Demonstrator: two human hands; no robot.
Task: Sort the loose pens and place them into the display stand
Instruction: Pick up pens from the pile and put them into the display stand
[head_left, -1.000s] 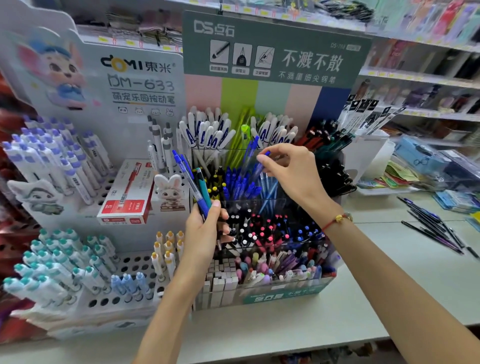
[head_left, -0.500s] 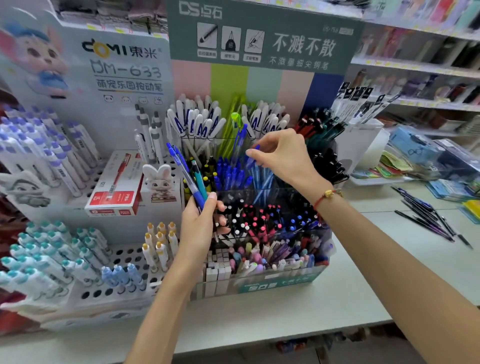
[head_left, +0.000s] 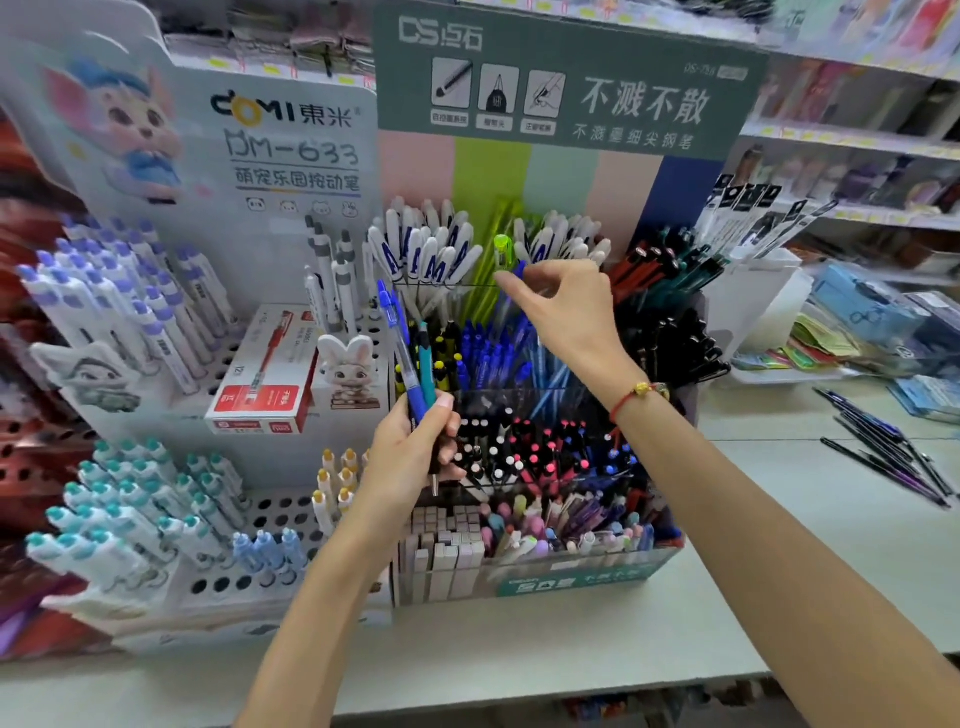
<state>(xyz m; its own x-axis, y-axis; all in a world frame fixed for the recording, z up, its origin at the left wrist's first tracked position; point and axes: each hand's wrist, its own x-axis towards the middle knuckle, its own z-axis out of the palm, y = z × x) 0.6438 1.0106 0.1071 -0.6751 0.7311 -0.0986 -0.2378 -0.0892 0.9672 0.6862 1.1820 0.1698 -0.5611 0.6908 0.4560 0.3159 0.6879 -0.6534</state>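
The left hand (head_left: 410, 447) grips a small bundle of blue and teal pens (head_left: 410, 358) upright by their lower barrels, just in front of the tiered display stand (head_left: 571, 577). The right hand (head_left: 566, 312), reaching above and beyond it, pinches the top of a blue pen (head_left: 519, 270) over the blue-pen compartment. These pens look light, stiff and smooth; mid-barrel seems the safest hold.

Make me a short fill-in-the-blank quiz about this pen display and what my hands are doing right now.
1. The left hand grips a small bunch of ____.
2. The right hand pinches the top of a ____ pen over the display stand.
3. A red ____ circles the right wrist.
4. More loose pens lie on the counter to the ____.

Missing words: pens; blue; bracelet; right
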